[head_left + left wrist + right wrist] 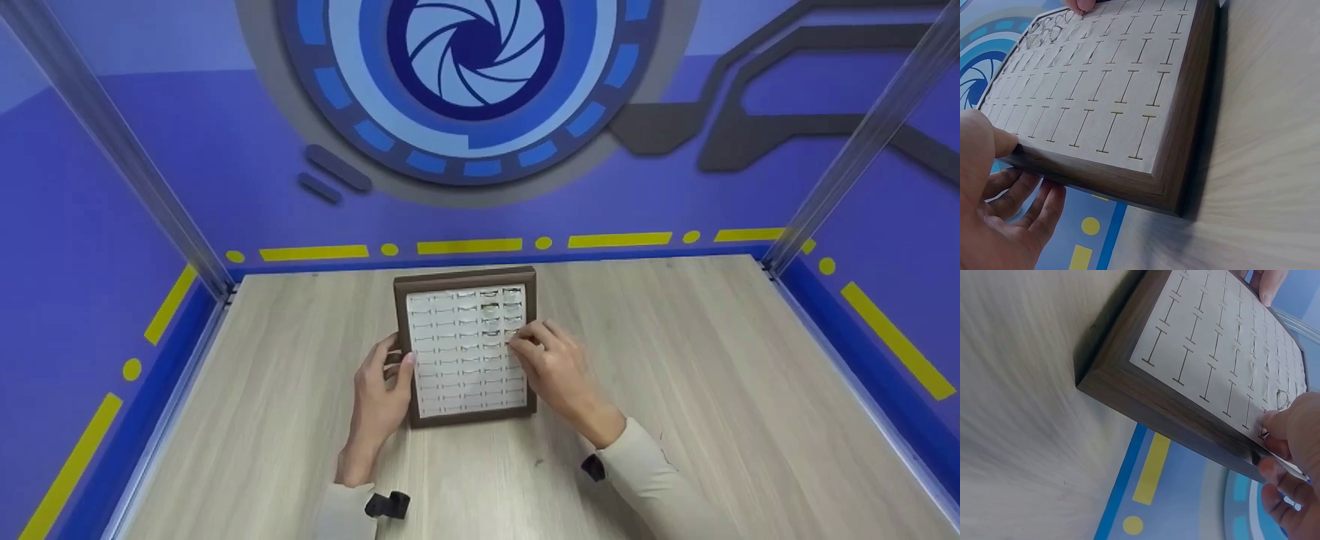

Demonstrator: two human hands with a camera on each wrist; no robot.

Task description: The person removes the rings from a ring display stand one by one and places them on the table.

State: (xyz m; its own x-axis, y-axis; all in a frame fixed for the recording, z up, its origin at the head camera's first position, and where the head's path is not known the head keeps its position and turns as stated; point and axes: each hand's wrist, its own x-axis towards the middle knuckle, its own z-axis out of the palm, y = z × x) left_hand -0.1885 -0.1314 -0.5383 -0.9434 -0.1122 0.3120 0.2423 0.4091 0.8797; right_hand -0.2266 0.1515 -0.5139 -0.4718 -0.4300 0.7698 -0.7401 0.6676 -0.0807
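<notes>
At the left, the left hand (379, 386) holds the wood-look frame of the ring tray (474, 418), thumb on the front edge and the other fingers spread behind the side. The tray tilts up over the middle of the pale table (277, 420), its lower edge at the tabletop. It looks stiff and fairly light, so one hand on a side rail should steady it; the smooth finish may slip a little under a loose hold. Within the frame, the white slotted pad (1143, 90) looks soft and springy, puckering around some slots, a poor place to grip and likely easy to dent or tear. Toward the upper right, small rings (490, 307) sit in the slots; being slim and hard, they probably call for a fingertip pinch on the exposed band, with a straight push or pull. At the far right, the right hand (559, 367) has thumb and forefinger drawn close at the right-hand slots; I cannot tell whether a ring is between them.
</notes>
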